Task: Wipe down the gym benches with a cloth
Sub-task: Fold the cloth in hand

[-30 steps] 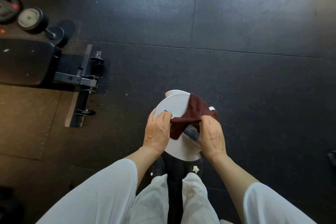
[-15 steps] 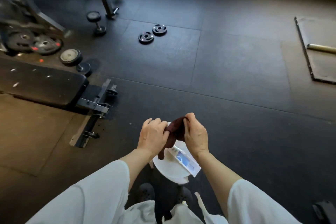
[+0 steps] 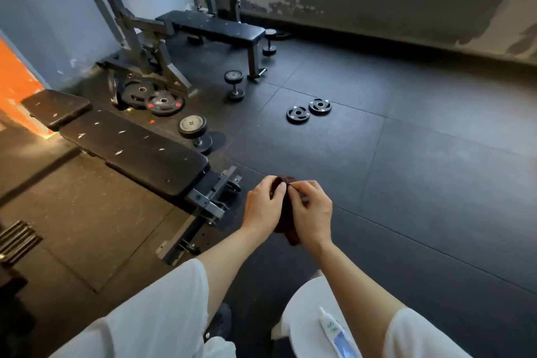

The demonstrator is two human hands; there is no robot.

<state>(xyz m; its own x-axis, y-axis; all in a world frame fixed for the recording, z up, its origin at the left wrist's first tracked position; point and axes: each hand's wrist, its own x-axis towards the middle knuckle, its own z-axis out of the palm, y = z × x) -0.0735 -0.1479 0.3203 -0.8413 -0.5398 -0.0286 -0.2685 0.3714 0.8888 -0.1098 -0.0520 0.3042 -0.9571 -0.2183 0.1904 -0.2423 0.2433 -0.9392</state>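
Two hands meet at mid-frame: left hand [image 3: 263, 206] and right hand [image 3: 312, 212], fingers curled, each pinch the dark maroon cloth [image 3: 286, 216] bunched between them, forearms extended forward, near the long black padded bench [image 3: 133, 151] at left.

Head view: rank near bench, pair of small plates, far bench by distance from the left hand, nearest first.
From the left hand:
1. Near bench, just to its left.
2. Pair of small plates, on the floor ahead, slightly right.
3. Far bench, by the back wall near the rack.
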